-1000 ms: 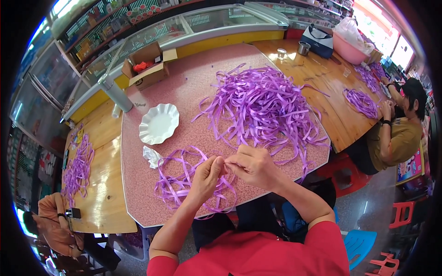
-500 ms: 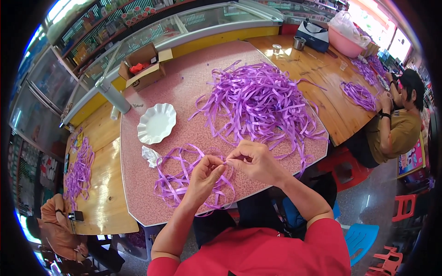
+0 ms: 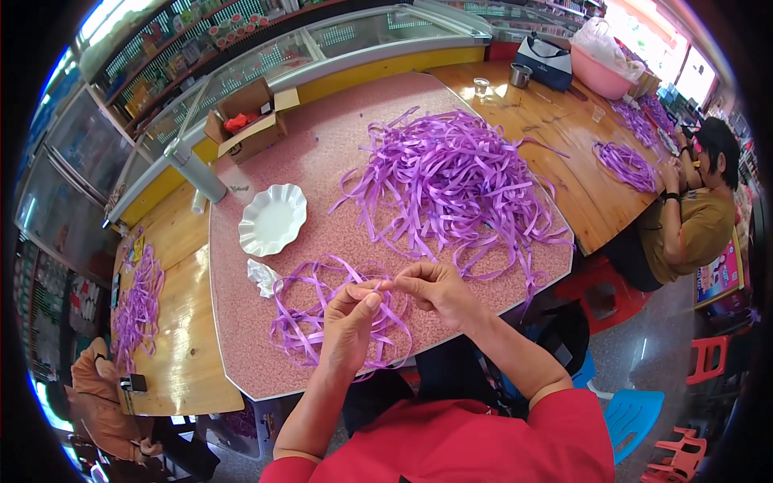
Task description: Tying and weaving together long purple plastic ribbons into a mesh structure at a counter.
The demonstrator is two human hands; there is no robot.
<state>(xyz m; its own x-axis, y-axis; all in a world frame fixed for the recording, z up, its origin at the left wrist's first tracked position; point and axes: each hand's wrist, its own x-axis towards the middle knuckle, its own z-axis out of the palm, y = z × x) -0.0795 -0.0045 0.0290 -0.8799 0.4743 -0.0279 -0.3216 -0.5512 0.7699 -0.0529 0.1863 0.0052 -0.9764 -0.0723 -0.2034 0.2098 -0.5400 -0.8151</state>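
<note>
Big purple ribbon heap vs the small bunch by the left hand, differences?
Size: the big heap is much larger than the small bunch.
Density: the big heap is piled thick; the small bunch lies in loose loops, tabletop showing through.
Position: the small bunch is nearer the wearer than the big heap.
Shared: both purple ribbon.

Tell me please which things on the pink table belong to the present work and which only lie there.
Seem in use:
left hand, pinching a narrow purple ribbon
right hand, close beside it
loosely looped shiny purple ribbons
large tangled purple ribbon heap

Seem only lying about:
white scalloped dish
crumpled white wad
open brown cardboard box
grey cylindrical bottle
</note>
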